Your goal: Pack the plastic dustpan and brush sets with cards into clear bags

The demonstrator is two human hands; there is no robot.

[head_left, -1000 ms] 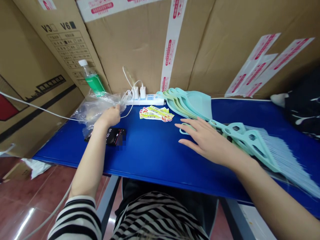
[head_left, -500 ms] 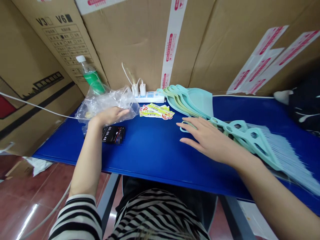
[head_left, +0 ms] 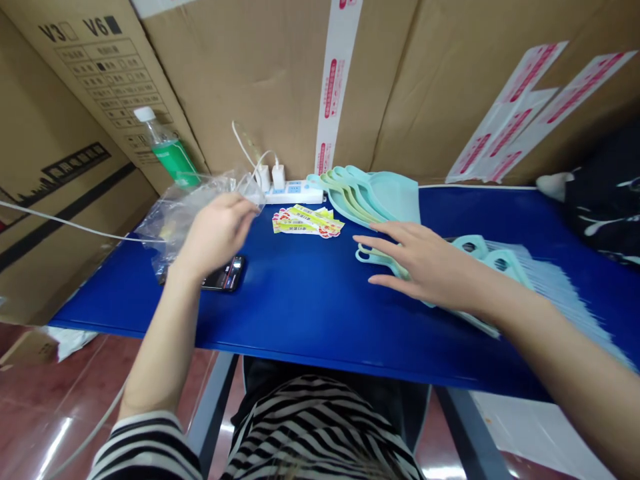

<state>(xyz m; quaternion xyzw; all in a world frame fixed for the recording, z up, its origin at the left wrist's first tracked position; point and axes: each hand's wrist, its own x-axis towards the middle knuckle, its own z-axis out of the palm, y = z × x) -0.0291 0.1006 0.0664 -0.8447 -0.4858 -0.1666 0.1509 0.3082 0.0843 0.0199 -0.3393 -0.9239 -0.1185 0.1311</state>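
Note:
My left hand (head_left: 220,230) is closed in a pinch at the near right edge of a crumpled clear plastic bag (head_left: 173,210). Under that wrist lies a phone (head_left: 227,275), partly covered. My right hand (head_left: 420,257) has its fingers spread, over the handles of the small hand brooms (head_left: 515,263), whose pale bristles point right. It hides part of those handles; whether it touches them I cannot tell. Behind it, several light blue and green dustpans (head_left: 395,197) lie nested. A small pile of yellow and white printed labels (head_left: 307,221) rests between my hands.
A bottle with a green label (head_left: 173,157) leans at the back left. A white power strip (head_left: 295,193) with two chargers runs along the cardboard wall (head_left: 280,87). A white cable (head_left: 75,223) crosses at left. Dark patterned fabric (head_left: 605,193) sits at the right edge.
My left hand has turned and lifted, its fingers going from outstretched to pinched at the bag's edge. My right hand has shifted slightly right over the brooms, which now lie more covered.

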